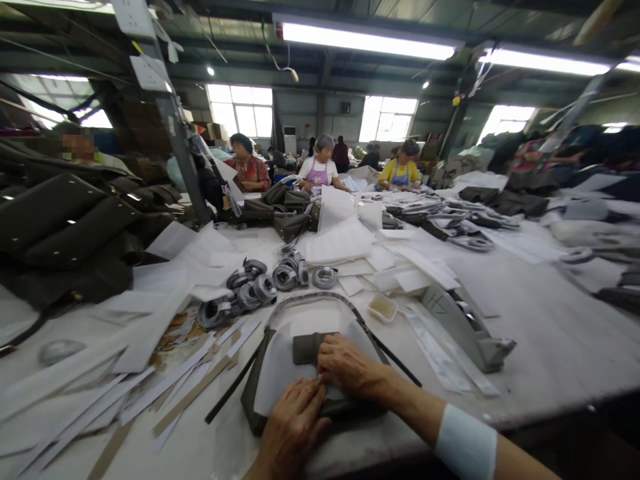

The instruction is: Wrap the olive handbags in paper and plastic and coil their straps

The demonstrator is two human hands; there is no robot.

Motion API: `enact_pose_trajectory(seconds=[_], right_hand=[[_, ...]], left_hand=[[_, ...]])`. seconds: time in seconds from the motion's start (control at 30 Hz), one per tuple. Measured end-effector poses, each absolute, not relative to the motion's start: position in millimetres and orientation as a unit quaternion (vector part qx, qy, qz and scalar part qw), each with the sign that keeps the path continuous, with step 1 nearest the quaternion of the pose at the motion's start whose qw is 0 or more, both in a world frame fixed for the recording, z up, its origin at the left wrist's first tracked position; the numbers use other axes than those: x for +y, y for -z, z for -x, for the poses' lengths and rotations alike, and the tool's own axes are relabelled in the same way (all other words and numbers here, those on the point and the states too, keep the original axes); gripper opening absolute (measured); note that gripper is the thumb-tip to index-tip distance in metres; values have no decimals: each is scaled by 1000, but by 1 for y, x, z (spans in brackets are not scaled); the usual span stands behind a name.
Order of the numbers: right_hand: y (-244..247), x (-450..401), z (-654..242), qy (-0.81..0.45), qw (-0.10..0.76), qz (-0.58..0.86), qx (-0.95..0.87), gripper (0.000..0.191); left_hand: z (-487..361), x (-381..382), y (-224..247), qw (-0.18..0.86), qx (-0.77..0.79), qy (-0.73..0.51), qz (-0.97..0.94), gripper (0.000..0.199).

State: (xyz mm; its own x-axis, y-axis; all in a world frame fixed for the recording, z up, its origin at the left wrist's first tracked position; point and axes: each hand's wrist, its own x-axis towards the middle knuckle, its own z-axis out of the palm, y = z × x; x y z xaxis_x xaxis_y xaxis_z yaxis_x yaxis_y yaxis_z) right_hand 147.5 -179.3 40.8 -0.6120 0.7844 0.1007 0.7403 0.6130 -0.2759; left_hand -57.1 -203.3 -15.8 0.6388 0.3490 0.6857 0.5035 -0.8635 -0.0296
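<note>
A dark olive handbag lies on the table in front of me, its curved handle wrapped in clear plastic and pointing away. A thin white sheet covers its front panel, and a dark closure tab lies over the sheet. My right hand is closed on the edge of this tab, with fingers curled. Close against it, my left hand pinches at the near front of the bag; its fingertips meet those of the right. What exactly lies between the fingertips is hidden. Loose strap ends stick out both sides.
Plastic-wrapped coils sit beyond the bag. At right are a small tray and a grey tape dispenser. Paper strips litter the left, below piled dark bags. Several co-workers sit across the table.
</note>
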Motion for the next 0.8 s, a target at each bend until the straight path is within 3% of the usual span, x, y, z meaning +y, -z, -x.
enact_pose_trajectory(seconds=[0.2, 0.4, 0.5, 0.63, 0.8], right_hand=[[-31, -195, -132, -100, 121, 568, -808, 7], [-51, -197, -127, -147, 93, 579, -797, 16], [-47, -201, -133, -113, 150, 575, -796, 17], [-15, -212, -146, -19, 214, 550, -807, 38], [14, -224, -148, 13, 262, 520, -813, 41]], left_hand=[[57, -194, 23, 149, -218, 377, 888, 37], [55, -200, 21, 137, -245, 367, 887, 34], [46, -207, 26, 117, -265, 373, 881, 30], [33, -209, 35, 151, -275, 444, 839, 33], [39, -209, 26, 198, -234, 373, 876, 33]])
